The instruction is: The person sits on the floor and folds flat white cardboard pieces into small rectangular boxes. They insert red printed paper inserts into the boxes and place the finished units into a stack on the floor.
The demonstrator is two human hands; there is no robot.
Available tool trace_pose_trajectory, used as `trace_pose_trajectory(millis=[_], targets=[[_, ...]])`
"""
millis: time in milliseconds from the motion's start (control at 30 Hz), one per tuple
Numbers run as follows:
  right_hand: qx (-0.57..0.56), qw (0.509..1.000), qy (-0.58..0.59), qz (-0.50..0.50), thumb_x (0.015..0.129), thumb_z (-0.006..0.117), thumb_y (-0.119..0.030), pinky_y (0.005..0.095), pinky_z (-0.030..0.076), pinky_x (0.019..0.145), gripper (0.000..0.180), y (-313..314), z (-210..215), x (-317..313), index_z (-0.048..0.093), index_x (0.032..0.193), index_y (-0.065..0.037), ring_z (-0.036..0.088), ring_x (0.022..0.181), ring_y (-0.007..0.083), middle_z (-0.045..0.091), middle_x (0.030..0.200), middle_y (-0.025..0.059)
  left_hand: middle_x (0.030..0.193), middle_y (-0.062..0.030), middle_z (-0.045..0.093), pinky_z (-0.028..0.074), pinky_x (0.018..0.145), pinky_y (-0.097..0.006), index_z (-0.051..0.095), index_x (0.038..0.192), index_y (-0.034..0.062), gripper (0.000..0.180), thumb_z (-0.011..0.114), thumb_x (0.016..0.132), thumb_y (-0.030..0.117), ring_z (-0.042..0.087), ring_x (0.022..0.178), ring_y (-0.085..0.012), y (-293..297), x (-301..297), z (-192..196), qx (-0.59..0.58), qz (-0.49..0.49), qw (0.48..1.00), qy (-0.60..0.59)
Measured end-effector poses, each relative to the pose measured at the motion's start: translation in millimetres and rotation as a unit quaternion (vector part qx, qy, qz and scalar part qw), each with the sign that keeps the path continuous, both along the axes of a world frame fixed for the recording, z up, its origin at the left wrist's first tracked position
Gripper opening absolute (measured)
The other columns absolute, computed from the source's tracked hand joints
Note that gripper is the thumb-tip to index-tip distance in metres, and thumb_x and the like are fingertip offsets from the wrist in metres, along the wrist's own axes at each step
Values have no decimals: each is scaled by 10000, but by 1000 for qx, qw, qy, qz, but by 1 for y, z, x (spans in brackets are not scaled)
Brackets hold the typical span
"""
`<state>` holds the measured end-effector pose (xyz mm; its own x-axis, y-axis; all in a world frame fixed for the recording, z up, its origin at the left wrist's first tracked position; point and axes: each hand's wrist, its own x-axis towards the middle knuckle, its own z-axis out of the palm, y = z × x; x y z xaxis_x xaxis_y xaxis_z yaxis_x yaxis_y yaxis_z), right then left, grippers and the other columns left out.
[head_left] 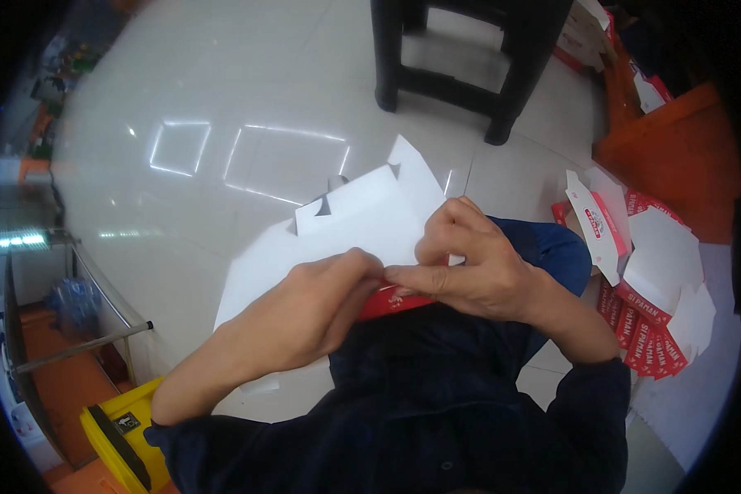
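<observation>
Over my lap lies a partly folded cardboard box (362, 210), white on the inside with a red printed outer face showing at its near edge. Its flaps spread out to the left and away from me, with slots cut along the far edge. My left hand (325, 292) is closed on the near edge of the box, fingers bent down over it. Right beside it, my right hand (473, 267) pinches the same edge, its thumb reaching to the left hand's fingertips. The fingertips hide the fold between them.
A black stool (461, 78) stands on the tiled floor ahead. Several red and white folded boxes (659, 255) are piled at my right, near an orange wooden panel (667, 148). To the left are a metal rail (86, 346) and a yellow bin (123, 428).
</observation>
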<state>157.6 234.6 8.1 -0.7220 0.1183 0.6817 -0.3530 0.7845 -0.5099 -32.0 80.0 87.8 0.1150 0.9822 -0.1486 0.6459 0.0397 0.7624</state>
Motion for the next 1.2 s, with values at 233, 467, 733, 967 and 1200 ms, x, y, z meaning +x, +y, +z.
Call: trace_pose_trajectory(millis=[233,467,733,967,1200], targets=[[-67,994,-87,3,845,815,-137,337,406,715,363,6,6,10,755,1200,-95,538,760,193,592,862,36,988,-184,707,569,734,-392,593,1102,10,129,594,974,-4,715,841,-368,-2,-2,6,3,5,1000,17],[2,999,-46,-6,844,819,-90,339,424,752,335,-11,2,10,752,1171,-65,587,778,197,606,820,46,956,-185,702,573,710,-390,597,1088,9,147,615,948,-29,708,851,-371,-9,7,8,10,-17,999,32],[95,995,0,-45,723,782,-164,422,418,850,258,-36,7,49,796,972,-98,601,747,139,688,909,-1,928,-119,690,535,659,-325,700,980,16,218,736,767,44,653,786,-218,-33,20,-10,241,-133,948,161],[136,987,43,-71,758,782,-170,382,383,848,247,-47,-27,62,782,1002,-136,574,795,114,714,998,-8,981,-75,734,496,689,-297,723,907,61,175,740,734,89,644,795,-193,-46,30,-34,327,-77,912,235],[51,997,27,-50,764,785,-82,310,397,757,243,-45,-47,39,751,1004,-84,575,738,143,715,970,44,1007,-61,732,486,699,-316,735,966,56,249,786,734,130,665,838,-204,-43,17,-47,297,-74,922,239]])
